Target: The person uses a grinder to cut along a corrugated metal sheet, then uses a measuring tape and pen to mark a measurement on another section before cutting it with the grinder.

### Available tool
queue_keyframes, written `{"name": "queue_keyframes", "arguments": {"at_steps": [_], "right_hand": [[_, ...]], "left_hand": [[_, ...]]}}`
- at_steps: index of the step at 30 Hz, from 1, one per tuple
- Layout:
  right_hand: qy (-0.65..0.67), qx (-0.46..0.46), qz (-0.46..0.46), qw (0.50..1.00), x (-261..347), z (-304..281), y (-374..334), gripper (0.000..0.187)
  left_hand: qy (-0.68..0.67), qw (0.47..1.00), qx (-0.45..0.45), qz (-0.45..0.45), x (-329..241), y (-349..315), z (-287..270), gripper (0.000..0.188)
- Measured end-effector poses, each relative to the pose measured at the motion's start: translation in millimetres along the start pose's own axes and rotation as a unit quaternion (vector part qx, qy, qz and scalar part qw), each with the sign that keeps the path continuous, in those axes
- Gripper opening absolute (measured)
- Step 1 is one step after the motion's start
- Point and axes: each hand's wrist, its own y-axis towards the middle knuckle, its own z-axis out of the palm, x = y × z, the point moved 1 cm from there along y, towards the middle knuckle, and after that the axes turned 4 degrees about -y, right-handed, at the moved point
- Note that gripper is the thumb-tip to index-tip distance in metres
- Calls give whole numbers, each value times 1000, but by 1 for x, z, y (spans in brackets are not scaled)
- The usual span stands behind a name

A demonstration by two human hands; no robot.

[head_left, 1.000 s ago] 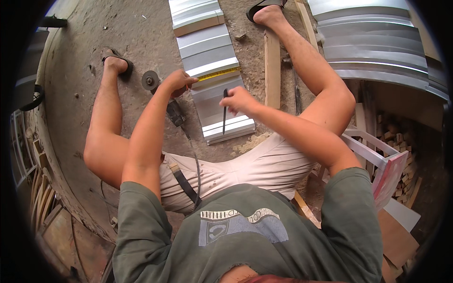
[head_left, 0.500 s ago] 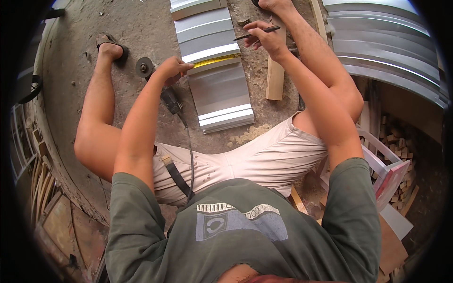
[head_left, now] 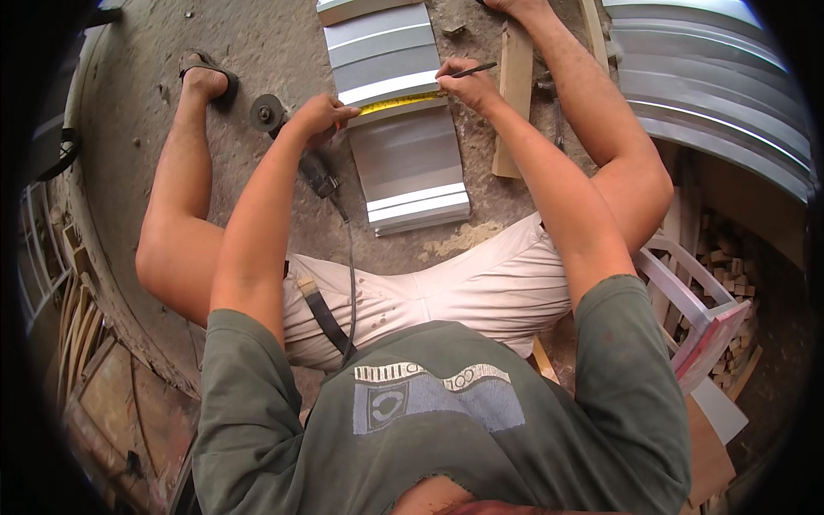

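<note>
A strip of ribbed silver sheet metal (head_left: 403,154) lies lengthwise on the ground between my legs. Across it stretches a yellow tape measure blade (head_left: 399,104). At the sheet's left edge my left hand (head_left: 322,118) is closed on the tape's end; the tape case, if it is there, is hidden. My right hand (head_left: 468,84) pinches a dark pen (head_left: 475,70) at the sheet's right edge, over the tape's other end. The pen's tip is hidden by the fingers. Beside my left forearm lies an angle grinder (head_left: 316,174) with a round disc (head_left: 268,112).
A wooden board (head_left: 512,103) lies right of the strip, near my right leg. More ribbed metal sheets (head_left: 708,77) are stacked at the far right. A pale stool (head_left: 691,300) and small wood blocks (head_left: 734,275) sit at the right. The grinder's cord (head_left: 351,283) crosses my shorts.
My right hand has come down onto the sheet's right edge with the pen. My left hand still holds the tape's left end. The whole view has shifted slightly.
</note>
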Motion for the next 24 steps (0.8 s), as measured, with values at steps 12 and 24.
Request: {"name": "queue_keyframes", "arguments": {"at_steps": [12,24], "right_hand": [[-47,29,-22,998,-9,4,1,28],[-69,23,-33,997,-6,5,-2,29]], "left_hand": [[-25,997,14,-73,-7,-8,0,44],[2,999,6,-50,-3,-4,-1,45]]}}
